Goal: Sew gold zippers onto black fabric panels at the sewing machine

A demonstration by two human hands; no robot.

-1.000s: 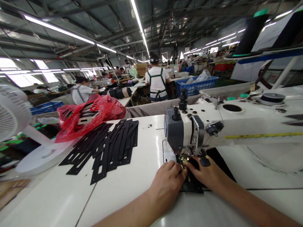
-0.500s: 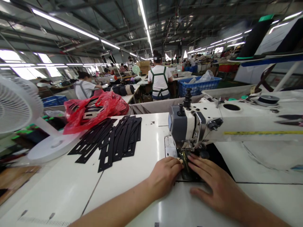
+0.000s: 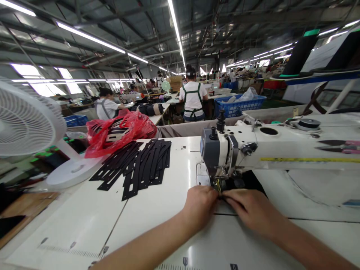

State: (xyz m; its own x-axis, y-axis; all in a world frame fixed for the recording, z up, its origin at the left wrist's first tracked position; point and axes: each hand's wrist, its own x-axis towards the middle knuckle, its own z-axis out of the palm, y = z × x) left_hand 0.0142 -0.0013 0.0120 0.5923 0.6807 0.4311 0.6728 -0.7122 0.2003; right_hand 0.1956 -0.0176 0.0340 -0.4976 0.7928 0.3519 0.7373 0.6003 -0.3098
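Left hand (image 3: 200, 204) and right hand (image 3: 251, 210) meet fingertip to fingertip just under the sewing machine (image 3: 239, 152) head — both grips pressed together, pinching the edge of a black piece (image 3: 251, 179) that lies flat on the table (image 3: 157, 210) at the needle. It looks thin, light and flexible, likely to slide on the smooth top; best held flat, close beside the presser foot. A stack of black strips (image 3: 140, 165) lies well apart to the left, beside a red bag (image 3: 120, 131) and a white fan (image 3: 25, 120).
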